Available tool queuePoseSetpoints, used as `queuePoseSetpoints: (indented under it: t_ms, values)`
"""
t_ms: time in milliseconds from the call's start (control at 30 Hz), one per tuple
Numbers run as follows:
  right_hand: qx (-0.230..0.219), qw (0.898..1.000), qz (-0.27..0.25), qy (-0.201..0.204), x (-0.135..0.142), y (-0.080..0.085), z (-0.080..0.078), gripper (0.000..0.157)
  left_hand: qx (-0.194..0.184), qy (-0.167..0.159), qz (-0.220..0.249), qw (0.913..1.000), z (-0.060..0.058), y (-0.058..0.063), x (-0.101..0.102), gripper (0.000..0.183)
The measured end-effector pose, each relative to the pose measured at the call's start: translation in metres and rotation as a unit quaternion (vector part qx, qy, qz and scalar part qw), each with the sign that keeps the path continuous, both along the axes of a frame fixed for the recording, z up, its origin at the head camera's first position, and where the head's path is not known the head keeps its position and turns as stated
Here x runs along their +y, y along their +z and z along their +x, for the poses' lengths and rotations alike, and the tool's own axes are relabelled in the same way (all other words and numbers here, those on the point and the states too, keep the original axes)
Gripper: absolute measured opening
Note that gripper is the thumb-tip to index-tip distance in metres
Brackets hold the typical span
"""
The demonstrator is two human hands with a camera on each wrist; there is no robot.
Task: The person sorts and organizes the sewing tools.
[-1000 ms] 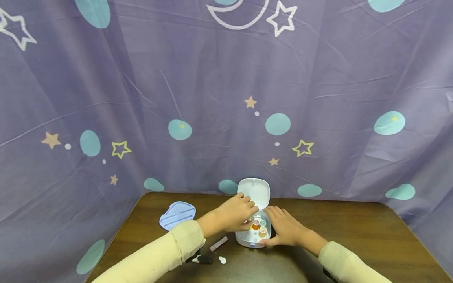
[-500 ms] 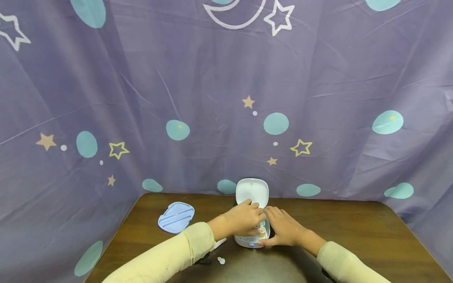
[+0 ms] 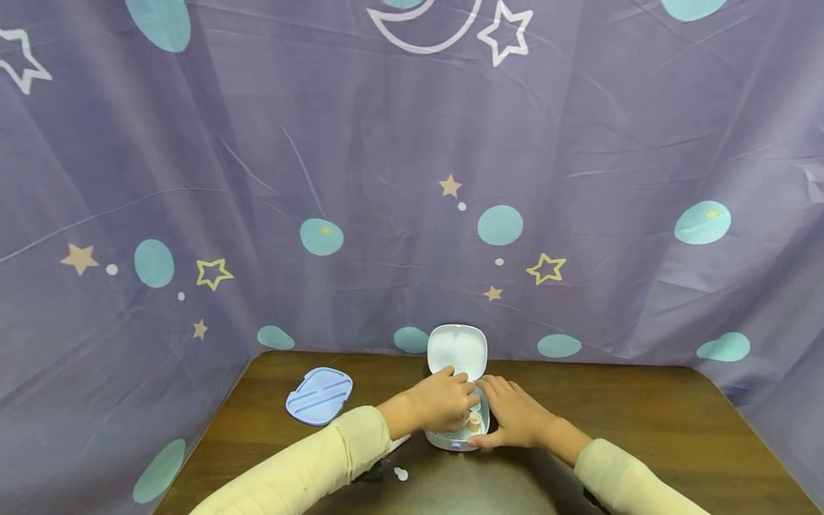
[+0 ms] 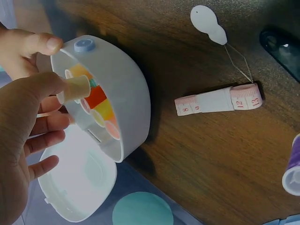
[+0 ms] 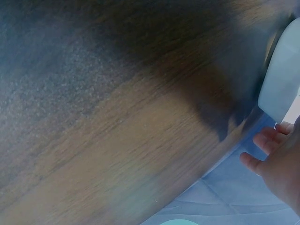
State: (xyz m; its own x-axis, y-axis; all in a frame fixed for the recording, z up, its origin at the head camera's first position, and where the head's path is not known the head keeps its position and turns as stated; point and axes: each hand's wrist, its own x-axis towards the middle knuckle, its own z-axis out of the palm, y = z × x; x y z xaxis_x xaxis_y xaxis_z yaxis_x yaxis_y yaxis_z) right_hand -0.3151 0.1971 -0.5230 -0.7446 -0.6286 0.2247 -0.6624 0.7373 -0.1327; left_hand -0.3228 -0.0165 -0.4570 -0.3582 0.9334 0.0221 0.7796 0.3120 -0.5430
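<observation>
A white sewing box (image 4: 131, 93) stands on the table with its lid (image 3: 458, 350) raised at the back. Inside it are several spools of thread, among them an orange-red spool (image 4: 96, 97) and a yellow spool (image 4: 104, 110). My left hand (image 3: 434, 402) is over the box. Between thumb and fingers it pinches a cream spool of thread (image 4: 76, 89), as the left wrist view shows. My right hand (image 3: 520, 416) holds the box's right side, thumb at the front near the blue latch (image 4: 84, 45); in the right wrist view its fingers (image 5: 268, 139) reach to the box.
A light-blue ridged tray (image 3: 320, 395) lies to the left. Near the box are a folded tape measure (image 4: 218, 99), a needle threader (image 4: 208, 24), a dark object (image 4: 281, 52) and a purple spool (image 4: 294, 169). Behind the table hangs a purple patterned curtain (image 3: 399, 143).
Over the last second my left hand has moved right and slightly down across the box, covering more of the spools. The right hand has stayed on the box's side.
</observation>
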Motion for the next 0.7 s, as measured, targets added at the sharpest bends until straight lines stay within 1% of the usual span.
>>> queuePoseSetpoints:
  t_ms: [167,233,333,500,700]
  values:
    - [0.019,1.0,0.001,0.003,0.0,-0.003,0.0,0.106,-0.017,0.008,-0.005,0.9998,0.001,-0.005,0.001,0.033]
    - [0.03,1.0,0.002,0.003,0.0,-0.003,0.0,0.105,-0.016,0.005,-0.003,0.9999,0.002,-0.007,0.001,0.032]
    - [0.033,0.999,-0.003,0.004,0.0,-0.003,0.0,0.104,-0.006,-0.001,0.002,1.0,0.002,-0.01,0.001,0.03]
    - [0.02,1.0,-0.004,0.006,-0.001,-0.004,0.004,0.104,0.007,-0.006,0.005,0.9999,0.003,-0.016,0.0,0.03]
    - [0.028,1.0,-0.001,0.005,-0.001,-0.002,0.003,0.104,0.013,0.003,0.008,0.9999,0.002,-0.017,0.0,0.03]
